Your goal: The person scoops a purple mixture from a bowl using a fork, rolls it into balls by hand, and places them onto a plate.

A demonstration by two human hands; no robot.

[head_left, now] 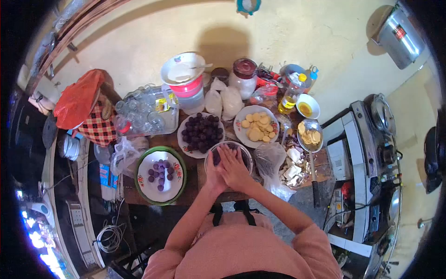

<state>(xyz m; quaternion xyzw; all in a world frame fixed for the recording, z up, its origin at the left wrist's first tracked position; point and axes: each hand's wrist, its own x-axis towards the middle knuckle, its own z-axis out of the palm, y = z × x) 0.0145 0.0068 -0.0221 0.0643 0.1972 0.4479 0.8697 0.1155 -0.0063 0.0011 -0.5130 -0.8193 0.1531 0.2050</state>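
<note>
My left hand (214,176) and my right hand (232,166) are pressed together, palm to palm, over a bowl (251,162) at the table's front edge. The right hand lies on top with its fingers stretched out together. Whatever is between the palms is hidden. Dark purple stuff shows in the bowl beside the fingers. Just behind stands a plate of dark purple balls (202,132), and to its right a plate of pale yellow round pieces (256,128). On the left, a flowered white plate (147,179) holds several smaller purple balls (160,176).
A plastic bag (270,162) and white broken pieces (292,169) lie right of the bowl. A strainer (310,145) with yellow pieces, an oil bottle (291,95) and a small bowl (308,106) stand behind. Glass jars (139,114) fill a tray at the left. A stove (367,125) is at the right.
</note>
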